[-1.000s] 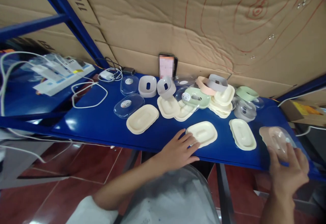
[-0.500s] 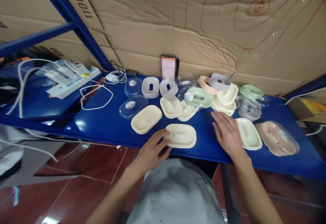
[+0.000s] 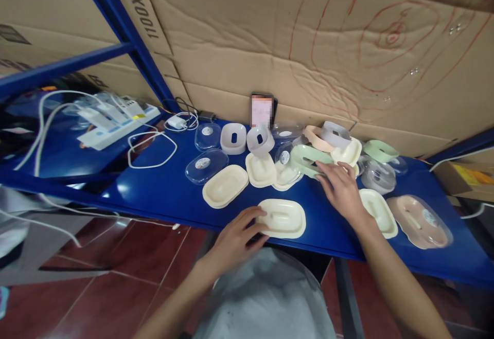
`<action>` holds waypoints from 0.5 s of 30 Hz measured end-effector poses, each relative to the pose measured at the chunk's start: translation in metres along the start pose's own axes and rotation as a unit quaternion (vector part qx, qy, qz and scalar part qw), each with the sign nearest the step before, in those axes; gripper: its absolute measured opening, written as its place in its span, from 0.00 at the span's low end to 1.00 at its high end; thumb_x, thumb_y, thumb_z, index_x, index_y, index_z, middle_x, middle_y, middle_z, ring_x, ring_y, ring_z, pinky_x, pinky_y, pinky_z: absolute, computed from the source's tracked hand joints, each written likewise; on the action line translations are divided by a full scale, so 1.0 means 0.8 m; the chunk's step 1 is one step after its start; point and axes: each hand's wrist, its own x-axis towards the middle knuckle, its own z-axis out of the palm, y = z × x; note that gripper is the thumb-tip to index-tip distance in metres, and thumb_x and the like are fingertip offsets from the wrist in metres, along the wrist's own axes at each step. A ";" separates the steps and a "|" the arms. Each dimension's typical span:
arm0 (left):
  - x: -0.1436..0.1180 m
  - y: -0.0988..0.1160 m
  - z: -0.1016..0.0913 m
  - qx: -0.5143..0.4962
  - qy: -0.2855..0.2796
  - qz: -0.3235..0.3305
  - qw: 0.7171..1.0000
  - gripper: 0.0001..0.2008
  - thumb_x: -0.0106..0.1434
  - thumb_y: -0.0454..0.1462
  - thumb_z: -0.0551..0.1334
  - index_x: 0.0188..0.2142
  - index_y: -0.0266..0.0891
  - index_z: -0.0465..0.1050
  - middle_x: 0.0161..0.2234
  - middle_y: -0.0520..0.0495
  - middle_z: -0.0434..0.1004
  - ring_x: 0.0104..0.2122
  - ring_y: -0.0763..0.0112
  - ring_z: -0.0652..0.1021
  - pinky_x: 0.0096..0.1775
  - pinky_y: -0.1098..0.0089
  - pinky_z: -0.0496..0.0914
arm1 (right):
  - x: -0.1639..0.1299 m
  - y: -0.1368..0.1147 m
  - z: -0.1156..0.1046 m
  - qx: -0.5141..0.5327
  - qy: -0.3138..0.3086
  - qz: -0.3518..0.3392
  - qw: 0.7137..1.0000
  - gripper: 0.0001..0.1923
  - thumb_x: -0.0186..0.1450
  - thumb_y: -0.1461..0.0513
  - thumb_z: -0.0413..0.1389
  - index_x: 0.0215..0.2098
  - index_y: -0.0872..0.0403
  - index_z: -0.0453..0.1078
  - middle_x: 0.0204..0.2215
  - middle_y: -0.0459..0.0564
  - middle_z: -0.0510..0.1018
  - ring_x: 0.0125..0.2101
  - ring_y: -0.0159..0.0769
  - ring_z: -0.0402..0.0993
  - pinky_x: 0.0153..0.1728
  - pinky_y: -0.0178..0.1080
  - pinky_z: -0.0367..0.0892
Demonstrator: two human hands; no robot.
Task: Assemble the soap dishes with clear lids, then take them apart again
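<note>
My left hand (image 3: 245,232) has its fingers apart, with the fingertips touching the left end of a cream oval tray (image 3: 283,219) near the table's front edge. Farther right, my right hand (image 3: 341,187) pinches the near right end of a pale green oval cover with a slot (image 3: 311,160). A clear lid with a round sticker (image 3: 284,157) lies just left of this cover. Partly under them are more cream trays (image 3: 287,175). Beside my right forearm rests another cream tray (image 3: 380,213), partly hidden by it.
Grey covers (image 3: 233,138) and a clear lid (image 3: 206,166) lie left on the blue table. A pinkish-brown box under a clear lid (image 3: 420,220) sits at right. A phone (image 3: 261,110) leans on the cardboard (image 3: 216,30). A power strip (image 3: 119,128) stands far left.
My right hand has moved up and left onto the green cover, which has shifted right against the clear lid. My left hand stays at the cream tray. The camera view has shifted slightly.
</note>
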 end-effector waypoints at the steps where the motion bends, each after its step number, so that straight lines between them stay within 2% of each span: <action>1: 0.000 0.000 0.000 -0.001 0.001 -0.001 1.000 0.05 0.73 0.33 0.66 0.46 0.43 0.77 0.57 0.41 0.78 0.60 0.58 0.79 0.60 0.56 0.80 | -0.010 -0.010 -0.009 0.019 0.008 0.012 1.000 0.19 0.79 0.60 0.54 0.67 0.51 0.72 0.52 0.55 0.85 0.52 0.44 0.81 0.65 0.54 0.68; 4: 0.000 0.001 0.001 -0.002 -0.003 -0.007 1.000 0.05 0.73 0.33 0.66 0.47 0.44 0.77 0.57 0.41 0.78 0.60 0.58 0.80 0.59 0.56 0.80 | -0.045 -0.047 -0.035 0.068 0.045 0.067 0.994 0.21 0.78 0.62 0.55 0.67 0.47 0.73 0.54 0.54 0.83 0.57 0.46 0.80 0.63 0.52 0.74; 6: -0.001 0.001 0.002 -0.004 -0.009 -0.016 1.000 0.07 0.73 0.34 0.66 0.49 0.45 0.76 0.58 0.41 0.77 0.60 0.58 0.80 0.58 0.55 0.81 | -0.073 -0.073 -0.044 0.101 0.054 0.068 0.991 0.26 0.76 0.66 0.56 0.70 0.45 0.71 0.53 0.54 0.82 0.55 0.46 0.81 0.64 0.54 0.75; 8: -0.004 0.001 0.003 -0.006 -0.010 -0.028 1.000 0.13 0.74 0.35 0.66 0.56 0.46 0.74 0.63 0.39 0.74 0.61 0.56 0.80 0.58 0.54 0.82 | -0.099 -0.098 -0.043 0.130 0.041 0.043 0.990 0.32 0.74 0.71 0.55 0.74 0.44 0.66 0.52 0.54 0.81 0.52 0.43 0.82 0.68 0.60 0.70; 11: -0.007 0.000 0.004 -0.007 -0.011 -0.049 0.999 0.27 0.74 0.38 0.67 0.69 0.50 0.66 0.74 0.35 0.59 0.61 0.53 0.80 0.56 0.51 0.83 | -0.123 -0.124 -0.030 0.146 -0.001 0.011 0.989 0.38 0.73 0.74 0.52 0.77 0.43 0.60 0.50 0.52 0.81 0.53 0.41 0.83 0.75 0.64 0.59; 13: -0.008 -0.001 0.004 0.000 -0.023 -0.044 0.999 0.32 0.74 0.38 0.67 0.73 0.54 0.62 0.78 0.36 0.51 0.64 0.51 0.78 0.57 0.50 0.83 | -0.124 -0.134 -0.021 0.149 -0.028 -0.008 0.988 0.38 0.74 0.75 0.50 0.77 0.44 0.60 0.49 0.51 0.81 0.57 0.40 0.81 0.77 0.65 0.52; 15: -0.007 -0.002 0.004 0.015 -0.033 -0.021 0.999 0.32 0.73 0.37 0.67 0.73 0.54 0.63 0.78 0.37 0.53 0.68 0.48 0.73 0.58 0.49 0.81 | -0.116 -0.139 -0.014 0.153 -0.050 -0.024 0.987 0.36 0.74 0.75 0.49 0.75 0.46 0.64 0.48 0.51 0.82 0.61 0.40 0.79 0.77 0.64 0.49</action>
